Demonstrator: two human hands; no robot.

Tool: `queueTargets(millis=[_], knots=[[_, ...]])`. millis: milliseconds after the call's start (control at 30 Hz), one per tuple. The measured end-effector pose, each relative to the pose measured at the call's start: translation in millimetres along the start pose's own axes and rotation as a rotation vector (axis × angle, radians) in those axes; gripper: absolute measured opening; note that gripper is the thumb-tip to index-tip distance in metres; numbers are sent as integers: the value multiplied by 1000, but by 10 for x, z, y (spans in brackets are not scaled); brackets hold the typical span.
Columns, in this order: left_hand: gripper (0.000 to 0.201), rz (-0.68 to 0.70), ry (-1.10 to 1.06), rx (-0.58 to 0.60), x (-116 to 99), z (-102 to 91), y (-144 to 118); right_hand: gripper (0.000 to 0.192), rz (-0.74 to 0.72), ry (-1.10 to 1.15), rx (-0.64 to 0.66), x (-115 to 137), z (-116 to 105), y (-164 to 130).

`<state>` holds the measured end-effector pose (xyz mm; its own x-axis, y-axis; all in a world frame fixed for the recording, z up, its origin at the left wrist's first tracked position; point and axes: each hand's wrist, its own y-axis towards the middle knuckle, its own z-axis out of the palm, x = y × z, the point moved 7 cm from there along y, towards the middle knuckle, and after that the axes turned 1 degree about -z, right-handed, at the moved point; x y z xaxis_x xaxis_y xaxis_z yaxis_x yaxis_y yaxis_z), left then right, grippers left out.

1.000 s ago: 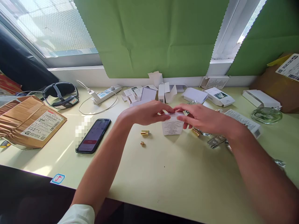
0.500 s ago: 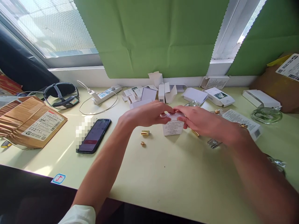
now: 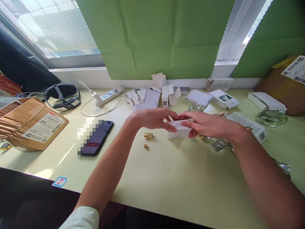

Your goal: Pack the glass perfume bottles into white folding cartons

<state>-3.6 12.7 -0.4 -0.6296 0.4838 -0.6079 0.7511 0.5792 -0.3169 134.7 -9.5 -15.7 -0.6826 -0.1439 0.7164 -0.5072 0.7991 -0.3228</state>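
Both hands meet over the middle of the desk [image 3: 166, 178] and pinch one small white box [image 3: 178, 130] between them. The left hand [image 3: 152, 118] grips its left end with thumb and fingertips, and the right hand [image 3: 207, 124] grips the right end, its fingers curled over the top edge. The box rests on or just above the desk, I cannot tell which. It looks flattened and tilted, its long axis running left to right, with the printed top face turned up toward the camera. The print is too small to read, and the right end is hidden under the fingers.

Just left of the box lie a gold cap [image 3: 148, 135] on its side and a smaller gold piece [image 3: 145, 146], both clear of the hands. Behind the right hand sits a glass bottle [image 3: 220, 144], largely hidden by the wrist and hard to make out.

Farther left a phone [image 3: 96, 138] lies face up, part of it blurred out. Beyond it are a power strip [image 3: 108, 96], a black headband [image 3: 62, 95] and a brown parcel [image 3: 30, 124] whose left side is cut off by the frame. Open white cartons [image 3: 166, 92] crowd the back edge under the green blind [image 3: 157, 35]. At far right a round glass dish [image 3: 271, 117] sits near a second parcel [image 3: 286, 86], also cut off.
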Motion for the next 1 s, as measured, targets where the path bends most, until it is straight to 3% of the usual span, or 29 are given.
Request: queueTargets(millis=[167,333,400,500,600,700,767,867,1000], knots=[[53,-10,-2,-4,3,-4,-16,54,-14,3,13,9,-43,-55],[66,-97,23,37,18,20,-45,73,-139,-191,42,111,40,-81],[65,-162,56,39,66,6,-59,66,-169,-251,25,133,85,-31],[60,-208,48,-53,146,-91,-86,45,-143,-236,-35,95,50,51],[70,-107,-62,-146,169,-161,-90,42,-55,-50,-108,-21,-101,64],[107,64,-144,-147,116,-122,-41,46,-25,164,-234,-118,-311,5],[119,151,-127,-160,58,-81,13,43,-5,277,-326,-197,-444,-39],[113,234,-40,-268,-49,-68,89,38,38,451,-408,-349,-568,-61],[103,271,31,-400,-168,-91,128,29,-10,630,-448,-435,-634,-24]])
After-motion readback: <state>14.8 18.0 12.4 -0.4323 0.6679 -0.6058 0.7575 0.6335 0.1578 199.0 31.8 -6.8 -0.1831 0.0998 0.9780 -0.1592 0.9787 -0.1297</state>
